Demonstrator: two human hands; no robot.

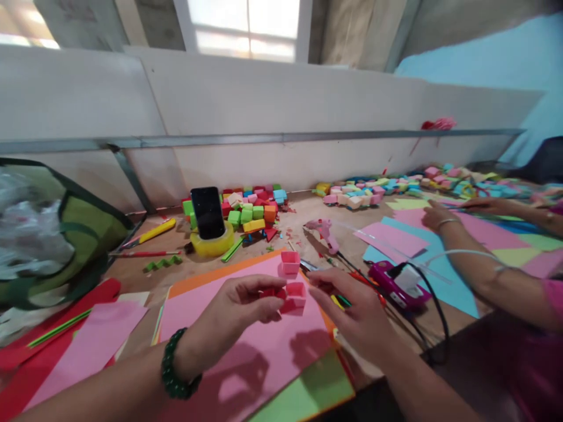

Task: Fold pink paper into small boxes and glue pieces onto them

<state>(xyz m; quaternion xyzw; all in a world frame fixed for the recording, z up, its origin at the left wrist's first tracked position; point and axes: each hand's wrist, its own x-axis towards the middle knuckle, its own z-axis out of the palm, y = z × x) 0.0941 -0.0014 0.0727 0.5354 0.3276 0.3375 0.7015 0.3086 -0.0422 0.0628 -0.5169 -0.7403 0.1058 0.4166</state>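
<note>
Over a stack of coloured paper (237, 357), pink sheet on top, my left hand (240, 305) pinches a small red folded paper piece (273, 291). Directly beside that piece is a pink folded paper box (295, 296); whether the two are joined I cannot tell. A second pink paper box (290, 262) stands just beyond, near the stack's far edge. Close on the right, my right hand (352, 310) has its thumb and fingers drawn together, and whatever they may hold is hidden. A dark metal tool (308, 266) lies partly hidden behind its fingertips.
A phone (207, 212) leans on a yellow tape roll (213, 241). Folded paper blocks (248, 214) are heaped behind. To the right lie a pink glue gun (323, 231) and a purple power strip (396, 287) with cables. A co-worker's hand (440, 218) rests over coloured sheets. A yellow cutter (157, 231) lies left.
</note>
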